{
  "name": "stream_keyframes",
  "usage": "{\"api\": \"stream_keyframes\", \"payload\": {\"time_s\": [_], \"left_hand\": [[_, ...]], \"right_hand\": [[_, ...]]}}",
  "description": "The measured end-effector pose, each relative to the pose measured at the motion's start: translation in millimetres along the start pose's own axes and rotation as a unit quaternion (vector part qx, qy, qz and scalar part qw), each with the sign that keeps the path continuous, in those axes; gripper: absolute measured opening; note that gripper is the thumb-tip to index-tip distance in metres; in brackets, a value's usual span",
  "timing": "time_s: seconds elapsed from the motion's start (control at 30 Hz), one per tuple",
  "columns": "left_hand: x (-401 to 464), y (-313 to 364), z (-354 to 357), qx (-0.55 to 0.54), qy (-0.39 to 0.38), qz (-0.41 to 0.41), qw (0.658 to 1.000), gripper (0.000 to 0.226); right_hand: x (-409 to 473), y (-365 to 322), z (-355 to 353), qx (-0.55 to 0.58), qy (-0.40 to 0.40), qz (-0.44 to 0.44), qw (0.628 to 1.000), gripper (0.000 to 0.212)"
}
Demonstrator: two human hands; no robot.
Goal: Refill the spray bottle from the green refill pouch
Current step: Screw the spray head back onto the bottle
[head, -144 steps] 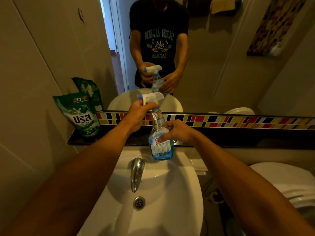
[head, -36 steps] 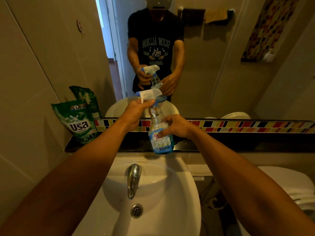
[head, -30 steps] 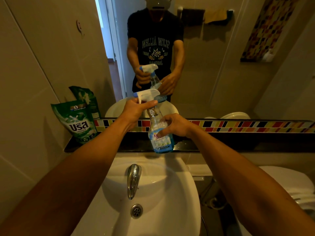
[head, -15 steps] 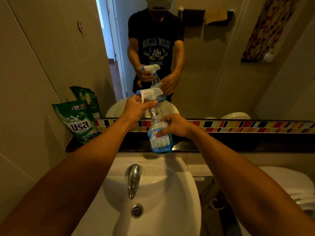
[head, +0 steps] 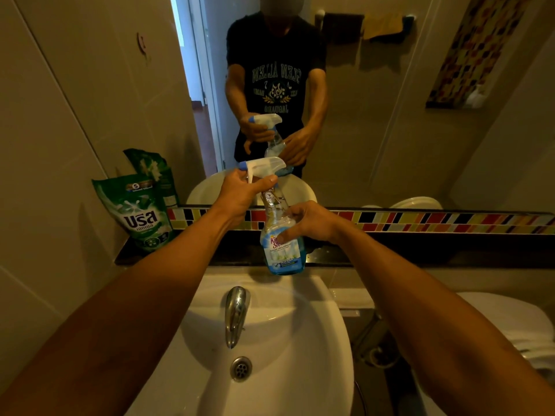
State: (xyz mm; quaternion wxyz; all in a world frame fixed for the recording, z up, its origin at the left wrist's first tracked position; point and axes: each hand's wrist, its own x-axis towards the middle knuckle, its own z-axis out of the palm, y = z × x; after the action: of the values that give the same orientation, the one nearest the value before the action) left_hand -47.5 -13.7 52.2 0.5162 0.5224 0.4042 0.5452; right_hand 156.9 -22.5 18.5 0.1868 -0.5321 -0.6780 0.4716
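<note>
Left hand [head: 240, 192] around trigger head [head: 264, 166], right hand [head: 312, 220] around spray bottle [head: 280, 235] (neck joint hidden).

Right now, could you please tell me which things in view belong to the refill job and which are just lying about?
Part of the job:
- spray bottle, held over the sink in the right hand
- its trigger head, gripped by the left hand
- green refill pouch, on the ledge

Just lying about:
- tap
- sink
- toilet

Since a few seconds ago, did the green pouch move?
No. The green pouch still leans on the wall at the left end of the dark ledge, untouched.
</note>
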Motion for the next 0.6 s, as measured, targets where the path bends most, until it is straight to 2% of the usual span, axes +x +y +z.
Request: {"api": "stream_keyframes", "payload": {"time_s": [0.23, 0.37, 0.6], "left_hand": [[2, -7, 1, 0.007, 0.009, -0.024, 1.000, 0.032], [3, -5, 4, 0.018, 0.002, -0.035, 0.999, 0.019], [3, -8, 3, 0.045, -0.059, -0.038, 0.997, 0.026]], "right_hand": [[-1, -1, 0, 0.010, 0.008, 0.000, 1.000, 0.044], [0, 3, -3, 0.006, 0.004, 0.003, 1.000, 0.047], [-5, 12, -5, 0.014, 0.000, 0.006, 1.000, 0.048]]}}
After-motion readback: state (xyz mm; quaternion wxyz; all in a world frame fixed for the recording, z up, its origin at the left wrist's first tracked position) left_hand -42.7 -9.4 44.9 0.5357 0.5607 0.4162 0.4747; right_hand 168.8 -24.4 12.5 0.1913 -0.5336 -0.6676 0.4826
